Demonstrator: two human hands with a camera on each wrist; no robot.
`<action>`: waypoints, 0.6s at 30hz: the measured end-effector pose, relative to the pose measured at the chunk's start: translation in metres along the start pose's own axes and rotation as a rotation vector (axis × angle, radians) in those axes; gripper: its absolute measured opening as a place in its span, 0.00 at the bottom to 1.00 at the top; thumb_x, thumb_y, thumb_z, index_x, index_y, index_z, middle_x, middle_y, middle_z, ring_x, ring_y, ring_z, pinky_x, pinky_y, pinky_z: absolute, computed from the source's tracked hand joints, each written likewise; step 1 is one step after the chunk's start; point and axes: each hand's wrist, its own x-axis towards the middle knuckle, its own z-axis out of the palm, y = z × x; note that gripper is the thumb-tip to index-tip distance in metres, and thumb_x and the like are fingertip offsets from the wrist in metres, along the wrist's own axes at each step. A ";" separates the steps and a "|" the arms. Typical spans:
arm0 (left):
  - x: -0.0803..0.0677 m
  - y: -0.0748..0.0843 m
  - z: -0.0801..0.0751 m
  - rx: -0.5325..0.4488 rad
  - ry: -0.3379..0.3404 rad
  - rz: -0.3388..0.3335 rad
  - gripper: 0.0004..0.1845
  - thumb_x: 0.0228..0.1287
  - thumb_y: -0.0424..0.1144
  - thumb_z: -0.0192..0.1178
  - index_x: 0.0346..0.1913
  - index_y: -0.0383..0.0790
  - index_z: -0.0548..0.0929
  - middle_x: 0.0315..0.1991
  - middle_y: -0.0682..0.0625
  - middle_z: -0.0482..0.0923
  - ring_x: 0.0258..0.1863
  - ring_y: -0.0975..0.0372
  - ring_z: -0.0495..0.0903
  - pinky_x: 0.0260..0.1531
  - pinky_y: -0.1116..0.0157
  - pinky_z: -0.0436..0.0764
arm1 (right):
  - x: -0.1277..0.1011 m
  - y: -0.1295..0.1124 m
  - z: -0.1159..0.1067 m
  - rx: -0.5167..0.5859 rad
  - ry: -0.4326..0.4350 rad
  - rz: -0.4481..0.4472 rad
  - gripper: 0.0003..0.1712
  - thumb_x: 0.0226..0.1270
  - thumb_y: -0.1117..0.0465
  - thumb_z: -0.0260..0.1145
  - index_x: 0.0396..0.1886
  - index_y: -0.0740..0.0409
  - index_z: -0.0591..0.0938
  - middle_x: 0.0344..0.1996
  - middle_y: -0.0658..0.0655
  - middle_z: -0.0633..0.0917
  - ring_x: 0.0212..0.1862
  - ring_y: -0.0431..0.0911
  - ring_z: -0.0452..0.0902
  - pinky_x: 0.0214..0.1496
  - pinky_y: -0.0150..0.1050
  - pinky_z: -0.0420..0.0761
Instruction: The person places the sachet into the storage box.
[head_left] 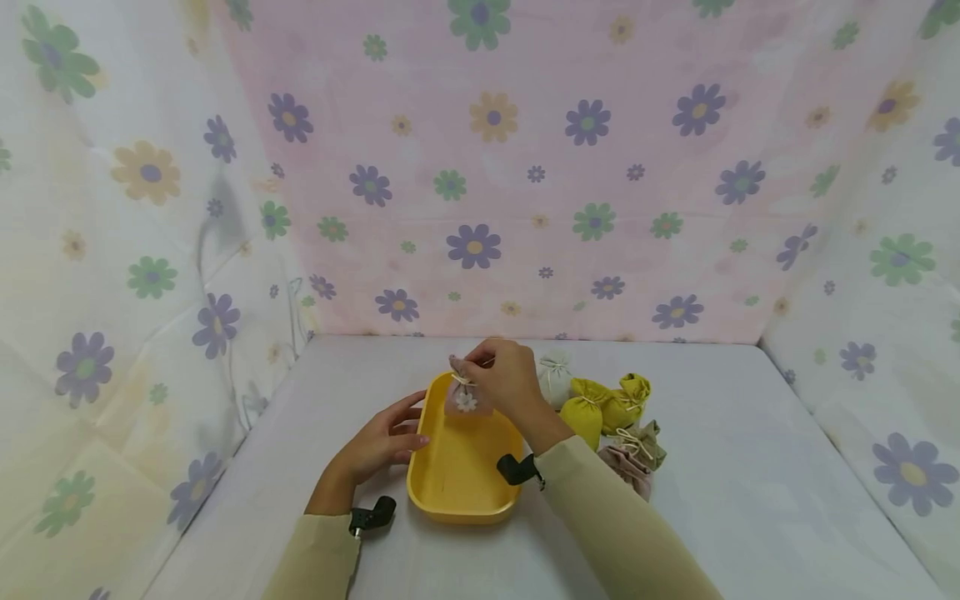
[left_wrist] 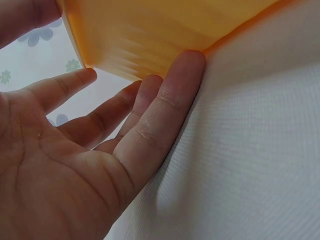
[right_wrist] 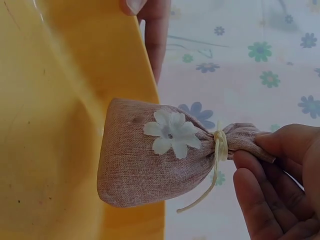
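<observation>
Right hand (head_left: 508, 379) pinches the gathered neck of a small mauve linen drawstring pouch with a white fabric flower (right_wrist: 150, 157), which hangs below the fingertips (right_wrist: 260, 172) over the far end of the oblong yellow plastic tray (head_left: 461, 492). Left hand (head_left: 382, 442), fingers straight, rests against the tray's outer wall. The pouch looks light, soft and yielding; the neck above the cream cord (right_wrist: 218, 146) seems the surest hold.

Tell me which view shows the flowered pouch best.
The right wrist view: the pouch fills the frame, white flower and tie plain, right hand pinching its neck. The head view shows it small over the tray; the left wrist view, not at all.
</observation>
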 end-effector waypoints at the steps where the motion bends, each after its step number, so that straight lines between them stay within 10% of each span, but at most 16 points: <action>1: 0.000 0.000 0.000 -0.003 0.000 -0.003 0.47 0.62 0.42 0.73 0.80 0.65 0.61 0.75 0.45 0.67 0.67 0.49 0.78 0.55 0.54 0.87 | 0.000 0.000 0.001 -0.006 -0.008 0.009 0.14 0.65 0.42 0.74 0.31 0.44 0.90 0.28 0.41 0.86 0.34 0.40 0.82 0.39 0.37 0.87; 18: -0.001 0.000 0.000 0.003 0.013 -0.019 0.48 0.60 0.43 0.74 0.80 0.65 0.60 0.75 0.46 0.67 0.69 0.48 0.76 0.56 0.54 0.86 | 0.001 0.009 0.020 -0.048 -0.037 0.019 0.13 0.66 0.43 0.74 0.29 0.45 0.89 0.27 0.41 0.86 0.35 0.40 0.81 0.38 0.36 0.86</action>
